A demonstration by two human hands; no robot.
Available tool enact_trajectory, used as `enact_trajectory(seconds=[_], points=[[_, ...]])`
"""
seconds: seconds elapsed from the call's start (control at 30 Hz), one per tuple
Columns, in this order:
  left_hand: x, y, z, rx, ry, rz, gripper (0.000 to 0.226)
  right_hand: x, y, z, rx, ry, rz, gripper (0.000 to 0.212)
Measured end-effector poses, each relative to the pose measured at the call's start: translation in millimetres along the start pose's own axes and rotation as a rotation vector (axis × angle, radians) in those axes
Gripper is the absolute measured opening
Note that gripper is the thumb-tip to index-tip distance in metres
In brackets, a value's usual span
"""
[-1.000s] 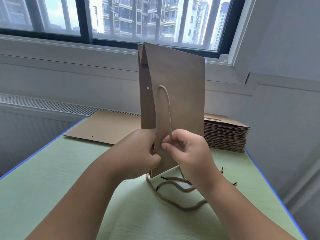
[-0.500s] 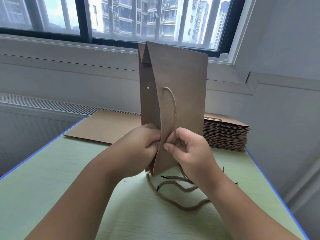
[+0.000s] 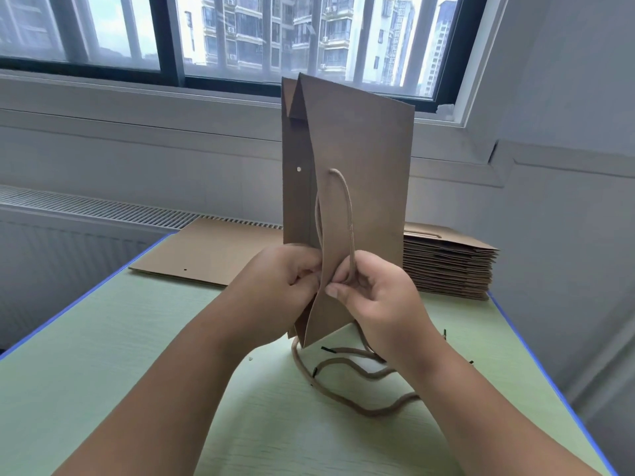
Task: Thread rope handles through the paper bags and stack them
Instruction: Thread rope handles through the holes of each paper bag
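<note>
A tall stack of bags (image 3: 450, 266), the top one showing a handle, lay at the far right corner of the bench (image 3: 103, 372), so much of the work looked done. A flat bag (image 3: 213, 255) with no handle in sight waited at the far left edge, and several loose ropes (image 3: 357, 376) lay near the middle of the bench, below the hands. The bag (image 3: 360, 159) being worked on was held upright above the middle of the bench, folded flat, with a corner pointing down. One rope handle (image 3: 347, 214) ran down its near panel from an upper hole to the fingers. The back panel showed an empty hole (image 3: 299, 169), so that side appeared not yet threaded. The left hand (image 3: 285, 280) had its fingers curled round the bag's left edge, pinching the paper. The right hand (image 3: 374, 297) pinched the rope's lower end against the panel between thumb and forefinger, probably at a second hole, which was hidden. Both forearms reached forward and met at the bag.
</note>
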State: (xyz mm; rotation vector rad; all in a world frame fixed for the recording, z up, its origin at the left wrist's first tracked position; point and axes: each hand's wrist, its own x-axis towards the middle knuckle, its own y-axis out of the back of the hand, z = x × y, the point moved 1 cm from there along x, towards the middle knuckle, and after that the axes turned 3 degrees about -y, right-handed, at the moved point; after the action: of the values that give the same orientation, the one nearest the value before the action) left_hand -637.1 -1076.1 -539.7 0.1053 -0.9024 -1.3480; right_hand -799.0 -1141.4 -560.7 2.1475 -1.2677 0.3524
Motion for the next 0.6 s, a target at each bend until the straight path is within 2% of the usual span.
enact_trajectory(seconds=[0.1,0.17,0.23,0.33,0.43,0.6], points=[[1,-3,2,0.023,-0.002,0.07,0.032,0,0,0,0.015,-0.012,0.004,0.02],[1,-6,5,0.084,-0.032,0.103,0.023,-1,0,0,0.087,-0.033,0.015,0.024],[0,-8,6,0.121,-0.038,0.113,0.019,-2,-1,-3,0.138,-0.066,0.059,0.034],[0,-9,8,0.155,-0.05,0.104,0.018,-3,-3,-7,0.075,-0.08,0.165,0.049],[-1,-9,10,0.186,-0.071,0.079,0.018,-4,-5,-11,-0.055,-0.045,0.222,0.045],[0,-7,9,0.221,-0.074,0.051,0.027,-5,-4,-13,-0.116,-0.04,0.226,0.035]])
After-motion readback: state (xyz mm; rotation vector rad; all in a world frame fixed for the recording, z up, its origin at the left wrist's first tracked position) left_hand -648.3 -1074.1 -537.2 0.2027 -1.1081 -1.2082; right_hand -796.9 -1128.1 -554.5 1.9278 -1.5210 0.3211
